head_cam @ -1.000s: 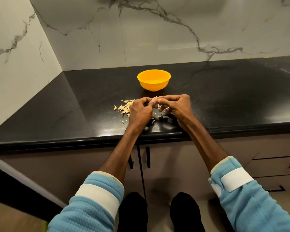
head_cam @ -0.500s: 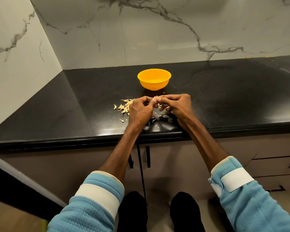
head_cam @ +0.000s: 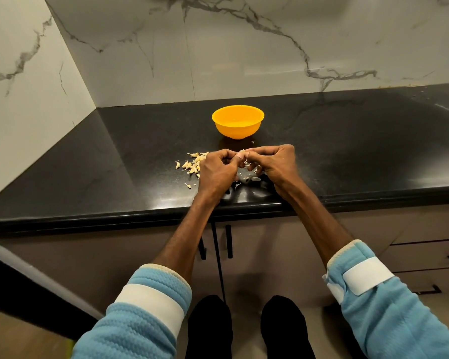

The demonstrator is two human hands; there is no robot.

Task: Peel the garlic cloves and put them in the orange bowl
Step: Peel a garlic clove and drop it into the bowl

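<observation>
We count one orange bowl point(head_cam: 237, 125) and two hands, the left hand point(head_cam: 217, 173) and the right hand point(head_cam: 278, 164), pinching one garlic clove point(head_cam: 241, 153) between them; the loose cloves point(head_cam: 193, 164) number well over ten, too crowded for an exact count. We see several peel scraps point(head_cam: 254, 178); two upright door handles point(head_cam: 228, 240); two blue sleeves point(head_cam: 145, 314).

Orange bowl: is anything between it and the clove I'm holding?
Nothing visible does. The clove, pinched by the left hand and right hand, is near the orange bowl, with only counter between. The garlic pile lies left, off that path.
</observation>
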